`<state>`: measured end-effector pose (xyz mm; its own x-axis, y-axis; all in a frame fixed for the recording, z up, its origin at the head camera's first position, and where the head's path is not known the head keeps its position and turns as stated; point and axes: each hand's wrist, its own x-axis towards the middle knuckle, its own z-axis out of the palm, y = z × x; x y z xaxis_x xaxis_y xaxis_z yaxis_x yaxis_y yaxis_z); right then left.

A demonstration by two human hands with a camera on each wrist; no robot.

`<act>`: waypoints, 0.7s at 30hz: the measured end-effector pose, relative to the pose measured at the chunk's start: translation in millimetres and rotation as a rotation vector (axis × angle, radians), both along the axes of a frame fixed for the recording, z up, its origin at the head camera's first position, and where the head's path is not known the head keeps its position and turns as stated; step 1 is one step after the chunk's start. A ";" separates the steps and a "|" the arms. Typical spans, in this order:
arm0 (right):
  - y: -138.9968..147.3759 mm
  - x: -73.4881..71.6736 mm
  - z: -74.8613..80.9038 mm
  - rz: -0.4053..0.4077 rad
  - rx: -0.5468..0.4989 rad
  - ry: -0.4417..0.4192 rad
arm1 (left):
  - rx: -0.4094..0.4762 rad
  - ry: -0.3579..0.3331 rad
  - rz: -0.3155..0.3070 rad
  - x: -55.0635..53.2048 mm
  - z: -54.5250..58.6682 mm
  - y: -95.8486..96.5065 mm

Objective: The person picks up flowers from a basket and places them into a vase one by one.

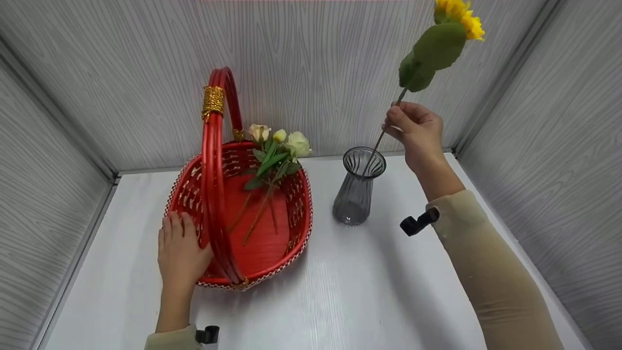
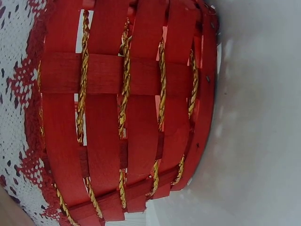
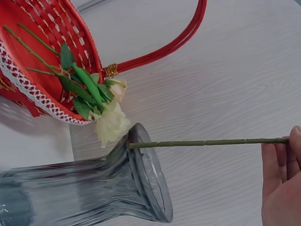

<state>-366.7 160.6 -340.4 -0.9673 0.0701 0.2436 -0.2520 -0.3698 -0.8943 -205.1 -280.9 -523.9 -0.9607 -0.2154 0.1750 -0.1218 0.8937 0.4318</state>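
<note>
My right hand (image 1: pixel 420 131) pinches the thin stem (image 3: pixel 211 142) of a yellow sunflower (image 1: pixel 459 17) with broad green leaves. The stem slants down to the mouth of a grey ribbed glass vase (image 1: pixel 352 199); its lower end overlaps the rim in the right wrist view, and I cannot tell how far inside it is. My left hand (image 1: pixel 180 253) rests on the left edge of a red woven basket (image 1: pixel 306 228), fingers fairly straight and thumb near the handle. In the left wrist view the basket's outer wall (image 2: pixel 108 117) fills much of the frame.
Pale roses (image 1: pixel 297 144) with green leaves lie in the basket, heads over its back rim. A tall red handle (image 1: pixel 211 165) with gold binding arches over the basket. Grey wood-grain panels (image 1: pixel 316 73) enclose the white table (image 1: pixel 330 296) at the back and sides.
</note>
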 end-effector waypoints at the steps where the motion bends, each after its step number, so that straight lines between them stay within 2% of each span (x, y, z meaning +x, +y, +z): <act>1: 0.5 -0.8 1.1 -0.012 -0.013 0.012 | 0.000 -0.001 0.000 -0.1 0.0 0.0; 7: 0.4 -6.2 2.4 -0.070 -0.058 0.065 | -0.003 0.007 0.004 1.0 1.0 0.1; 12: 1.0 -8.8 -9.1 -0.110 -0.031 0.083 | 0.002 -0.001 -0.001 0.9 1.7 1.0; 16: 0.7 -9.7 -23.5 -0.115 0.043 0.053 | -0.008 0.004 0.003 1.1 1.2 0.5; 21: -0.9 -11.5 -37.7 -0.106 0.074 -0.022 | -0.003 0.016 -0.002 0.8 0.1 0.5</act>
